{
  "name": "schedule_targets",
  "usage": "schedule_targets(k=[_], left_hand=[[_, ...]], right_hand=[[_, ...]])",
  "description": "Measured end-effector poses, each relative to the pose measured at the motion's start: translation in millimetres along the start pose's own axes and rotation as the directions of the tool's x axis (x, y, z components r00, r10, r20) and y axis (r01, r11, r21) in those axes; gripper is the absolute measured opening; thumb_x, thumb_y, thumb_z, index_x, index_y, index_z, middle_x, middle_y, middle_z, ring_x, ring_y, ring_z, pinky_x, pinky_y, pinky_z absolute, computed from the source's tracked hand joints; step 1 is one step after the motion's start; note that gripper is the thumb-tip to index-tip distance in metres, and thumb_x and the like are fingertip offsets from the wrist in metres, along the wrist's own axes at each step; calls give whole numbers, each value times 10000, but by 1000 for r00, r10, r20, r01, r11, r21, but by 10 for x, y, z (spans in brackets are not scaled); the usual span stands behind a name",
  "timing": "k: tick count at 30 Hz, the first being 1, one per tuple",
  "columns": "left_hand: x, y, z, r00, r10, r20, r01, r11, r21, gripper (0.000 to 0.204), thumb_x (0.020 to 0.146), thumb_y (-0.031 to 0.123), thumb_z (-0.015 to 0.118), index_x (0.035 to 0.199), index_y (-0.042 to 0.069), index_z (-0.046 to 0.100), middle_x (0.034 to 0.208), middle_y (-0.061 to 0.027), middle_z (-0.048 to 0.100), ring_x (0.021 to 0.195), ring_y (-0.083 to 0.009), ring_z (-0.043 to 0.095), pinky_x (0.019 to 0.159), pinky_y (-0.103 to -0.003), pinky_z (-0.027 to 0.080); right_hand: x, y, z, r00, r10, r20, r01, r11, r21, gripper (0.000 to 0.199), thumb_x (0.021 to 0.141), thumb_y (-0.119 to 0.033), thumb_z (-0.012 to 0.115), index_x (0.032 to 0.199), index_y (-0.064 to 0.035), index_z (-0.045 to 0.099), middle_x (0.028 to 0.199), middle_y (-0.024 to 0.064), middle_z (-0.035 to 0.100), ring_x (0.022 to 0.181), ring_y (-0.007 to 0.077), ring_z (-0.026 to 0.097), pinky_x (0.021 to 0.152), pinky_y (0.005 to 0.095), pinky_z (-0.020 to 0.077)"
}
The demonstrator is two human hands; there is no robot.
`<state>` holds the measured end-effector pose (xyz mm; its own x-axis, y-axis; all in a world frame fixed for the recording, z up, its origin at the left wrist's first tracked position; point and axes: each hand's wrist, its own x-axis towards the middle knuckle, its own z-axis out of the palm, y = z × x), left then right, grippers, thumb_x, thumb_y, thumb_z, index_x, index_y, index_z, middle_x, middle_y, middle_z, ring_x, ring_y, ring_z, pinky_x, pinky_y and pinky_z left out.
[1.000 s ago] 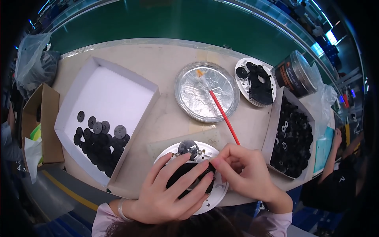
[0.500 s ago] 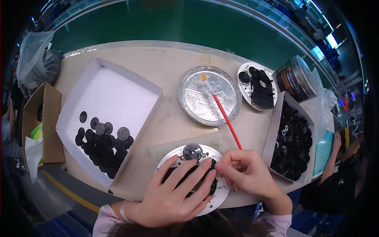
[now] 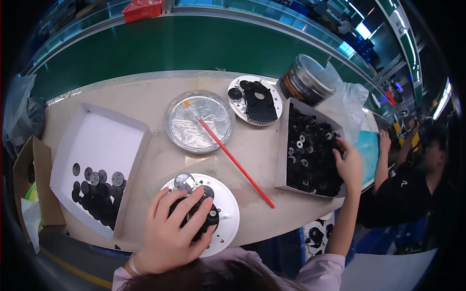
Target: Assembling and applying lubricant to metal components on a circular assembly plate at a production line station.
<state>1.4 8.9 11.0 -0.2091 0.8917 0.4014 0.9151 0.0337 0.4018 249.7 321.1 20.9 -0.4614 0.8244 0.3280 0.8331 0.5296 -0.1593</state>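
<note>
My left hand [image 3: 177,218] lies spread and curved over a black geared mechanism [image 3: 216,213] on a round white base [image 3: 230,203], gripping it at the table's near edge. A clear, shiny disc [image 3: 184,181] and a dark gear show past the fingertips. My palm hides much of the mechanism. At the right, my right hand [image 3: 349,162] reaches over the side of a box [image 3: 281,167] filled with small black round parts [image 3: 310,150]. Its thumb and forefinger are apart at the parts, and nothing shows between them; the other fingers are partly hidden.
A red-handled brush [image 3: 238,167] rests across a film-covered round dish [image 3: 170,133]. Behind are another white base with black parts [image 3: 262,104] and a dark tub [image 3: 306,80]. A white tray [image 3: 107,128] with black gears and a cardboard box [image 3: 46,189] stand left. A co-worker [image 3: 412,184] is at right.
My right hand has left the mechanism and moved right to the box of black parts. My left hand stays on the mechanism. The whole view has shifted to the right.
</note>
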Motion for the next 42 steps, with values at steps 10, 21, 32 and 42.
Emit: schedule_targets(k=[10, 21, 32, 42], left_hand=[[12, 21, -28, 999, -1, -48, -1, 1000, -28, 378, 621, 126, 700, 986, 54, 633, 1102, -94, 582, 1013, -313, 506, 855, -432, 412], [-4, -12, 11, 993, 6, -114, -18, 994, -104, 345, 637, 167, 745, 936, 42, 628, 1103, -96, 583, 1017, -306, 510, 860, -408, 427], [-152, -61, 50, 977, 17, -211, -53, 985, -164, 382, 613, 155, 771, 962, 89, 630, 1082, -85, 596, 1009, -288, 512, 863, -398, 421], [-149, -84, 82, 976, 30, -217, -72, 979, -190, 411, 610, 152, 764, 993, 102, 623, 1085, -70, 593, 1007, -280, 513, 863, -425, 406]], right_hand=[[-64, -167, 88, 976, -178, -128, 179, 984, 3, 176, 729, -75, 647, 899, -54, 608, 787, 91, 593, 767, 243, 548, 690, 340, 445], [-152, -282, 0, 992, 69, 110, -83, 989, 120, 72, 762, -56, 628, 798, 2, 604, 613, 63, 580, 572, 133, 547, 541, 271, 419], [-424, -1880, -187, 420, -515, 747, -585, 476, 657, 105, 836, -101, 600, 810, -1, 584, 555, 42, 579, 450, 68, 534, 397, 170, 353], [-318, -1889, 95, 119, -539, 834, -822, 418, 387, 110, 812, -91, 608, 769, 8, 589, 548, 49, 573, 406, 72, 516, 368, 151, 326]])
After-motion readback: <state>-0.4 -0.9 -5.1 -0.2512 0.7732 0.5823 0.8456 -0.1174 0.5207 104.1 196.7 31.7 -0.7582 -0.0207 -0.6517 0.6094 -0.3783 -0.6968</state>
